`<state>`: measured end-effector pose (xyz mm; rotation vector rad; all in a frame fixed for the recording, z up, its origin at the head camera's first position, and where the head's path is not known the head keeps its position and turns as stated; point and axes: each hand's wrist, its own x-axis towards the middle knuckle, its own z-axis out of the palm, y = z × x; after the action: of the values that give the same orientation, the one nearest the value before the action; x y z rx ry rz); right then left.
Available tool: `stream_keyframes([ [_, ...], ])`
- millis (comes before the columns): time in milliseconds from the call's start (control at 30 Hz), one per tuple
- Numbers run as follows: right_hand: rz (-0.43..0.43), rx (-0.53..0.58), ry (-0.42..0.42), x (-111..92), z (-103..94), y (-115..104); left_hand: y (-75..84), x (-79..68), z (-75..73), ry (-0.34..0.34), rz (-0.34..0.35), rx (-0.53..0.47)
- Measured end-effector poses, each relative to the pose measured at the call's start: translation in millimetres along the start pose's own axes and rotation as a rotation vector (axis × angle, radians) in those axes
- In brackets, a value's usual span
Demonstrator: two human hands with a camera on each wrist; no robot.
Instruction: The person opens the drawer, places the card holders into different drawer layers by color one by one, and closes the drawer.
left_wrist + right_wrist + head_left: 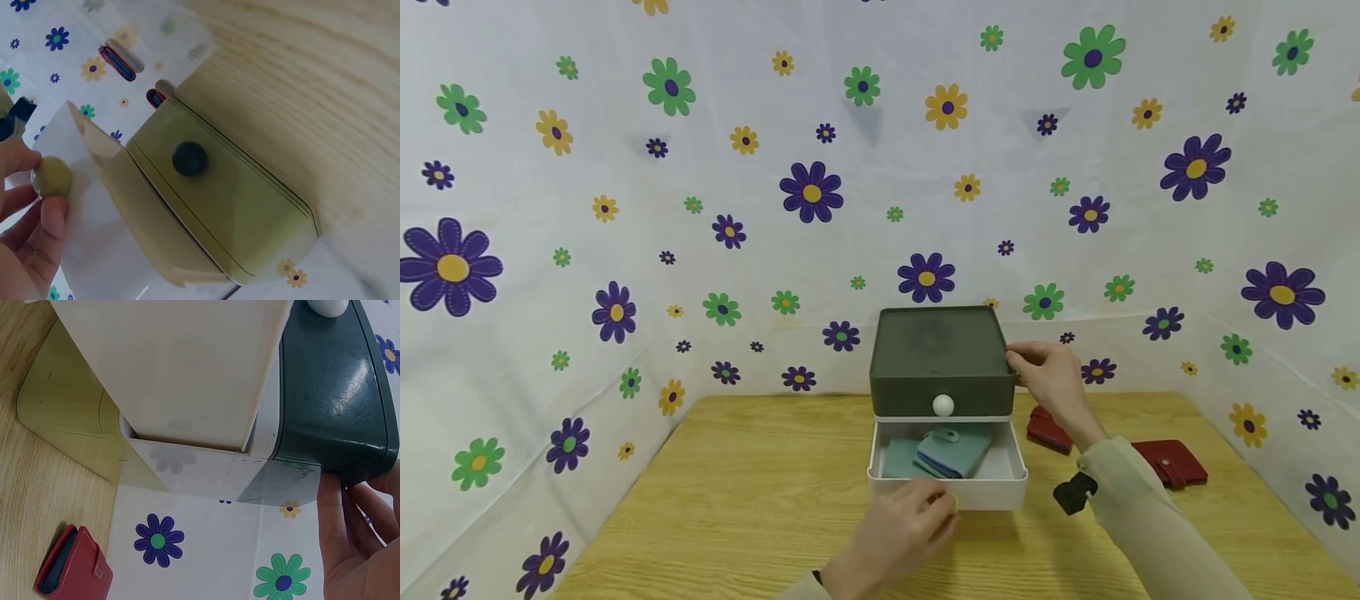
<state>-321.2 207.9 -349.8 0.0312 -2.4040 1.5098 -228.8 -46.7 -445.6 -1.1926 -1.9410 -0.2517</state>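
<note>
A small drawer unit has a dark green top section [942,396] with a white knob. Its white drawer [1000,493] is pulled out below. Two teal wallets [953,452] lie inside it, one leaning on the other. My left hand [906,525] is at the drawer's front and pinches its round yellowish knob [52,177] between thumb and fingers. My right hand [1054,379] touches the right side of the green section with its fingertips [331,487]. Under the white drawer, a yellow-green drawer [212,194] with a dark knob [189,159] shows in the left wrist view.
Right of the unit, two red wallets lie on the wooden table [745,492]: one [1049,430] close to the unit, another [1172,463] beside my right sleeve. A flower-patterned white sheet [850,233] hangs behind and at both sides. A black buckle [1075,492] hangs at my right cuff.
</note>
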Motion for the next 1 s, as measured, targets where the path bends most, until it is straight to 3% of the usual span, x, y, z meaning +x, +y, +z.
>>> stream_keyframes([
  [133, 0.004, -0.004, 0.002, 0.3, -0.2, 0.4, 2.0, -0.8, 1.0, -0.002, 0.034, 0.031],
  [400, 0.005, 0.002, 0.004, 0.5, -0.4, -0.1, 4.6, -2.3, 1.9, -0.089, 0.049, 0.109],
  [633, 0.011, -0.001, 0.01, -0.3, -0.1, -0.6, 6.3, -2.2, 1.5, -0.11, 0.049, 0.103],
  [1000, 0.014, 0.007, 0.012, 0.4, 1.3, -0.1, 4.3, 0.2, 4.3, -0.069, 0.051, 0.11],
])
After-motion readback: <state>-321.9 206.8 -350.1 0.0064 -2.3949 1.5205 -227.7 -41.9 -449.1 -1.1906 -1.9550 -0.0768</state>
